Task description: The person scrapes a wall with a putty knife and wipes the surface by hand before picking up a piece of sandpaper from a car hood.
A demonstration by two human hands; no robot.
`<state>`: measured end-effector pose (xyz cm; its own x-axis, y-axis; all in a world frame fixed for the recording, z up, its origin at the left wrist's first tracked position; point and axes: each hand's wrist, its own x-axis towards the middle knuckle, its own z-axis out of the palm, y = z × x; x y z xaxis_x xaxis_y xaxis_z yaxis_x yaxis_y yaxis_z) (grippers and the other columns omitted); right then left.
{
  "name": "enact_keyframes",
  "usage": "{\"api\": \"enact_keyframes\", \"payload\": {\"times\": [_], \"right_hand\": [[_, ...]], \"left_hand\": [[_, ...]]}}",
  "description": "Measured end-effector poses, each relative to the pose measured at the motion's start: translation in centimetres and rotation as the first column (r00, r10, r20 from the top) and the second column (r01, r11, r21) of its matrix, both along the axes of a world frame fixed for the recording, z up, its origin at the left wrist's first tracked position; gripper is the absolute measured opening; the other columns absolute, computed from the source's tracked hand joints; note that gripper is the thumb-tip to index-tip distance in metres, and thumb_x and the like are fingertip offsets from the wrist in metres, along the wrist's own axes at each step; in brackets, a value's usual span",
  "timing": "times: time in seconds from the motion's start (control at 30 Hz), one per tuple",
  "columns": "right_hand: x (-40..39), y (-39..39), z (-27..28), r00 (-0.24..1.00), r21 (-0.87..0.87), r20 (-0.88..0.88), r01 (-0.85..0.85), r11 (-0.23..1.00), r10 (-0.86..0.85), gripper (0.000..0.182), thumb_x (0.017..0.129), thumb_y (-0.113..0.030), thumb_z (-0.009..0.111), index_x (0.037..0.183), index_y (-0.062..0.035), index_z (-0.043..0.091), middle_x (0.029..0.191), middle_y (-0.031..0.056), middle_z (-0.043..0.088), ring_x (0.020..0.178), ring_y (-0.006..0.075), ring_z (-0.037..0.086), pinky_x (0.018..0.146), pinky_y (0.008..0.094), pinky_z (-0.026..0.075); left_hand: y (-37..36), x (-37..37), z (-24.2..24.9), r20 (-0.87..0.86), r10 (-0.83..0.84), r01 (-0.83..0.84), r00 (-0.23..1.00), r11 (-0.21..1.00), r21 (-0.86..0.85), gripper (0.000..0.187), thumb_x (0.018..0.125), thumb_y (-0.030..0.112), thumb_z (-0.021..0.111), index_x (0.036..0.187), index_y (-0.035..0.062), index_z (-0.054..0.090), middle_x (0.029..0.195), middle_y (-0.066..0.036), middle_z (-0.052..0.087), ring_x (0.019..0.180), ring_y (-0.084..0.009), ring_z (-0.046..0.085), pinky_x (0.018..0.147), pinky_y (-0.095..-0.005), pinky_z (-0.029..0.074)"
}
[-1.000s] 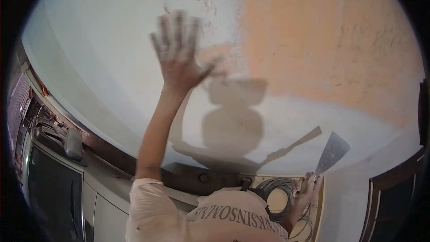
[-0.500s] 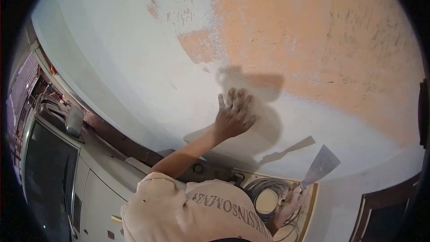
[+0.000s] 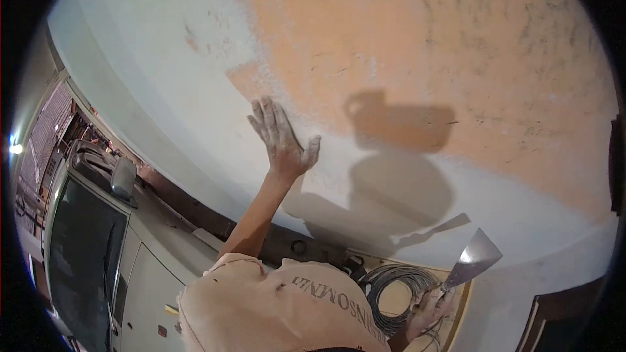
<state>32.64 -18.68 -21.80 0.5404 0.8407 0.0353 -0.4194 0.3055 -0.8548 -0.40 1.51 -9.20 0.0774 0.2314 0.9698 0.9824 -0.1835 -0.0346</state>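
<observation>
**One palm on the wall, one putty knife held low**

The person's left hand (image 3: 280, 140) lies flat against the wall (image 3: 163, 78), its fingers (image 3: 264, 117) spread fairly wide and straight, holding nothing. All five digits show: four point up and to the left, and the thumb juts out to the right. The palm rests on the white, plastered part of the wall, just beside the edge where the white coat gives way to the bare orange surface (image 3: 424, 39). One small orange patch sits just above the fingertips.

The right hand (image 3: 430, 305) is down at the lower edge of the view, near the person's body, its fingers closed around the handle of one putty knife (image 3: 475, 257). The knife's broad metal blade points up and to the right, clear of the wall and well apart from the left hand.

Two shadows fall on the wall: a large one of the person's head and shoulders (image 3: 398, 156), to the right of the left hand, and a thin one of the knife (image 3: 433, 231) just above the blade.

One coil of dark wire (image 3: 391, 283) lies below, between the person's shirt (image 3: 274, 313) and the right hand. One vehicle (image 3: 98, 241) stands far below at the left, with a single side mirror (image 3: 122, 179) showing.
</observation>
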Motion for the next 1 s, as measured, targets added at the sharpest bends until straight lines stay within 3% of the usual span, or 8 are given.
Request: {"api": "enact_keyframes", "payload": {"times": [0.17,0.27,0.7,0.8,0.83,0.87,0.93,1.0], "right_hand": [[0.0,0.3,1.0,0.999,-0.007,0.046,-0.021,1.0,0.021,0.018,0.088,-0.011,0.05,0.101,-0.0013,0.043,0.073,0.006,0.05,0.042,0.0091,0.042,0.037,0.0208,0.036],[0.3,-0.2,0.3,0.996,-0.01,0.023,-0.089,0.996,0.09,0.039,0.091,-0.009,0.046,0.127,-0.0016,0.033,0.073,0.0047,0.048,0.047,0.0097,0.043,0.039,0.0217,0.036],[-0.7,0.6,1.7,0.99,-0.049,0.03,-0.136,0.99,0.137,0.026,0.091,-0.011,0.048,0.113,-0.0017,0.039,0.073,0.004,0.047,0.042,0.0087,0.041,0.035,0.02,0.032],[-1.8,3.5,-0.4,0.968,0.025,0.145,-0.209,0.978,0.203,0.022,0.091,-0.01,0.049,0.11,-0.0037,0.041,0.076,0.0038,0.047,0.042,0.0078,0.041,0.034,0.0196,0.031],[-2.1,4.0,-1.8,0.965,0.064,0.003,-0.261,0.963,0.262,0.022,0.091,-0.012,0.05,0.109,-0.0041,0.041,0.076,0.0039,0.047,0.043,0.0077,0.042,0.034,0.0195,0.032],[-2.5,4.4,-3.1,0.939,0.104,-0.14,-0.3,0.948,0.313,0.022,0.091,-0.014,0.051,0.109,-0.0046,0.042,0.077,0.004,0.047,0.043,0.0076,0.042,0.034,0.0194,0.032],[-5.7,5.5,1.2,0.935,0.235,0.064,-0.353,0.906,0.348,0.024,0.091,-0.017,0.052,0.108,-0.0036,0.042,0.078,0.0044,0.047,0.043,0.0076,0.043,0.034,0.0198,0.033],[-7.2,5.1,3.4,0.924,0.229,0.05,-0.379,0.897,0.378,0.025,0.092,-0.019,0.051,0.109,-0.0035,0.042,0.08,0.0058,0.05,0.045,0.0086,0.045,0.033,0.0206,0.033]], "left_hand": [[0.7,-0.3,-0.9,-0.094,-0.031,0.047,0.995,0.983,0.176,0.072,0.085,0.047,0.046,0.131,-0.0078,0.034,0.137,-0.026,0.028,0.129,-0.0419,0.021,0.104,-0.0549,0.014],[0.9,-0.4,-1.6,-0.049,-0.104,0.113,0.993,0.968,0.223,0.064,0.08,0.044,0.053,0.126,0.0001,0.044,0.137,-0.021,0.031,0.13,-0.0401,0.023,0.105,-0.0533,0.014],[0.2,1.8,-1.0,-0.09,-0.153,0.171,0.984,0.95,0.259,0.025,0.084,0.03,0.055,0.098,0.0117,0.065,0.126,-0.013,0.044,0.128,-0.0339,0.029,0.106,-0.0502,0.017],[0.9,1.7,-1.5,-0.117,-0.148,0.172,0.982,0.958,0.23,0.02,0.084,0.027,0.056,0.095,0.0154,0.067,0.125,-0.011,0.049,0.128,-0.0343,0.031,0.107,-0.0494,0.016],[1.1,1.7,-1.7,-0.103,-0.168,0.187,0.98,0.958,0.216,0.018,0.082,0.024,0.056,0.096,0.0191,0.068,0.127,-0.01,0.051,0.128,-0.0363,0.032,0.108,-0.0498,0.014],[1.1,1.5,-1.9,-0.142,-0.17,0.195,0.975,0.963,0.186,0.018,0.083,0.023,0.056,0.095,0.0153,0.067,0.127,-0.013,0.05,0.128,-0.0394,0.031,0.108,-0.0512,0.014],[1.0,1.2,-2.2,-0.211,-0.186,0.217,0.96,0.967,0.134,0.019,0.084,0.02,0.055,0.093,0.0077,0.067,0.127,-0.02,0.049,0.128,-0.0454,0.03,0.107,-0.0539,0.015],[0.3,1.6,-1.7,-0.214,-0.246,0.273,0.945,0.956,0.106,0.014,0.08,0.014,0.059,0.089,0.0104,0.068,0.124,-0.013,0.054,0.128,-0.0426,0.031,0.108,-0.0519,0.015]]}}
